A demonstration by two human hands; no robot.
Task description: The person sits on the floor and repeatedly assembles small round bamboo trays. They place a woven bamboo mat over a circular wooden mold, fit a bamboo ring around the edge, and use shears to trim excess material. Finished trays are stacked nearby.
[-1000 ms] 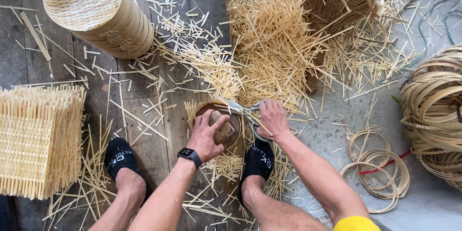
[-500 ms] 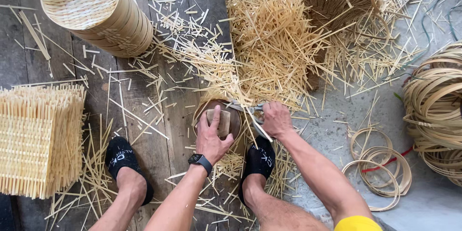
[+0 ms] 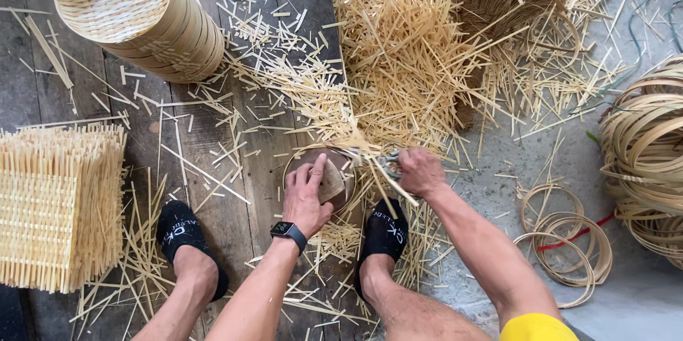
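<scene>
Small round woven basket (image 3: pixel 334 177) pinned flat on the floor planks (image 3: pixel 235 170) between both feet, under the spread left hand (image 3: pixel 307 195). Right hand (image 3: pixel 421 170) just beside it, fist closed on metal shears (image 3: pixel 380 160) amid bamboo offcuts (image 3: pixel 405 64). Further out: stacked round baskets (image 3: pixel 142 17), woven panels (image 3: pixel 60 206), coiled strips (image 3: pixel 644 156).
</scene>
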